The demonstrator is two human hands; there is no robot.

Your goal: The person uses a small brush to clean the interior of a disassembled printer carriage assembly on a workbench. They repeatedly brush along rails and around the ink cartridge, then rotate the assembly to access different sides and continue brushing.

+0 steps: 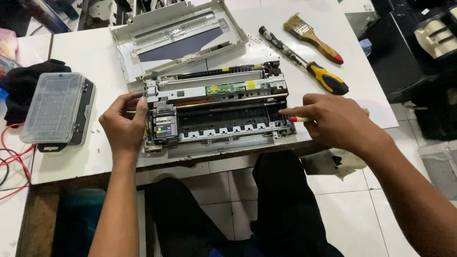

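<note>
opened grey printer chassis (216, 112) long axis left-right on white surface (90, 52) | left hand (124, 124) grip clasps chassis's left end | right hand (335, 121) grip pinches red-tipped tool (299, 119), seemingly pointing left, at chassis's right end

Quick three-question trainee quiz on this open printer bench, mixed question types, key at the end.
1. True or false: the left hand grips the left end of the opened printer.
2. Which tool lies beside the yellow-handled screwdriver at the far right of the table? A) paintbrush B) hammer C) pliers
3. Fill in: the right hand holds a slim tool with a ___ and white handle.

Key: 1 true; 2 A, the wooden-handled paintbrush; 3 red.
</note>
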